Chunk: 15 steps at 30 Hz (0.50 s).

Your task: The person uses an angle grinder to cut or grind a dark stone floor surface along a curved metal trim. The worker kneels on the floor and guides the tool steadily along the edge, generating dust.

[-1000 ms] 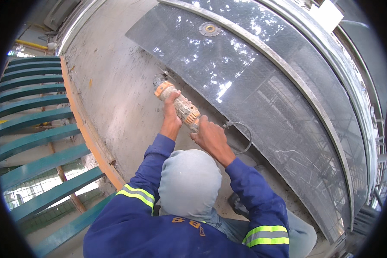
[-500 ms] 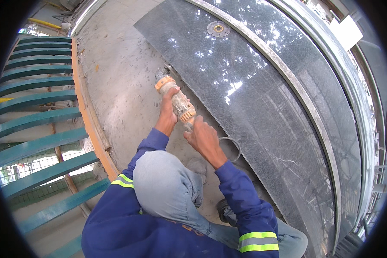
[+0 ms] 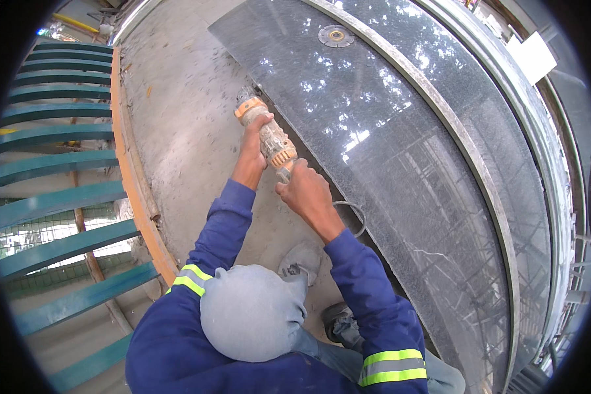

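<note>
My left hand grips the front body of a dusty orange angle grinder. Just behind it, my right hand is closed around the tool's rear end. The grinder's head rests at the left edge of a large dark polished stone slab that lies on the concrete floor. A grey cable loops away beside my right wrist. Blue sleeves with reflective bands cover both arms, and a grey cap shows low in the picture.
A round cutting disc lies on the slab's far end. An orange edge beam borders the floor on the left, with green stair treads dropping beyond it. My shoes stand by the slab. Pale curved strips run along the slab.
Both hands have kept their hold on the grinder at the slab's edge. The tool has crept slightly farther along the edge, and the view has tilted so my cap sits lower.
</note>
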{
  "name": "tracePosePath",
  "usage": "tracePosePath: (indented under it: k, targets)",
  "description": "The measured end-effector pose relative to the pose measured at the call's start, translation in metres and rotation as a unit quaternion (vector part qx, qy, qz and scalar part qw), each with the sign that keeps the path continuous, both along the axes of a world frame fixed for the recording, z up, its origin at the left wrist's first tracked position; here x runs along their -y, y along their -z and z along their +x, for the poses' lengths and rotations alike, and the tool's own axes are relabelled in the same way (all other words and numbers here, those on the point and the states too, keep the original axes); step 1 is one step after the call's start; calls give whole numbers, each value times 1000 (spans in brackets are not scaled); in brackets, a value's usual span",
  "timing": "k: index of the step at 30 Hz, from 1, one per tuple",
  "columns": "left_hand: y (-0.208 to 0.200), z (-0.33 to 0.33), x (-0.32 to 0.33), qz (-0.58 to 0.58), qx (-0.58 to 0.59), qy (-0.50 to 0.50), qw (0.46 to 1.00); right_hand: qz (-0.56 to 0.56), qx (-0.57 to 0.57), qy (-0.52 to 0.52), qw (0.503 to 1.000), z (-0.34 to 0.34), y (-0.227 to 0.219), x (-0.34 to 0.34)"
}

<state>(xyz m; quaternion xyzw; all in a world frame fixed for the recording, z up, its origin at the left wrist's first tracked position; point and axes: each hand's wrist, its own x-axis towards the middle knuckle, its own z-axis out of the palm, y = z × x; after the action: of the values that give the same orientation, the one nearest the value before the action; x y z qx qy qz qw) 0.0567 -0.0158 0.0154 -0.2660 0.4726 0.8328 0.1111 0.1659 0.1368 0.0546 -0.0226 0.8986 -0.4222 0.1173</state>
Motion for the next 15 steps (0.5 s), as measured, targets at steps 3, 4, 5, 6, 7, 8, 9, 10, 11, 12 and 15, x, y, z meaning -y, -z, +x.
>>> tracePosePath:
  k: [3,4,5,6,7,8,9,10,11,12,15]
  targets:
    - [5,6,-5,13,-5,-6,1000,3,8,-6,1000,0,3,-3]
    - [6,6,-6,18,-6,-9,1000,8,13,-7,1000,1,5,-3]
    - [6,5,-5,18,-9,-8,1000,10,17,-10,1000,2,3,-3]
    - [6,5,-3,18,-11,-7,1000,8,18,-13,1000,2,1,-4]
    - [7,5,-2,19,-14,-5,1000,6,20,-16,1000,1,-2,-5]
    - [7,4,-4,15,-16,-6,1000,7,20,-18,1000,-1,-2,-7]
    - [6,4,-6,12,-19,-8,1000,6,22,-17,1000,-2,0,-8]
    - [6,4,-8,9,-21,-9,1000,4,24,-15,1000,-2,1,-8]
    - [5,3,-8,7,-17,-11,1000,1,26,-14,1000,-3,1,-8]
    - [3,2,-9,4,-13,-14,1000,1,29,-14,999,-4,1,-9]
    - [0,2,-10,-7,-14,-14,1000,0,34,-18,999,-5,-6,-11]
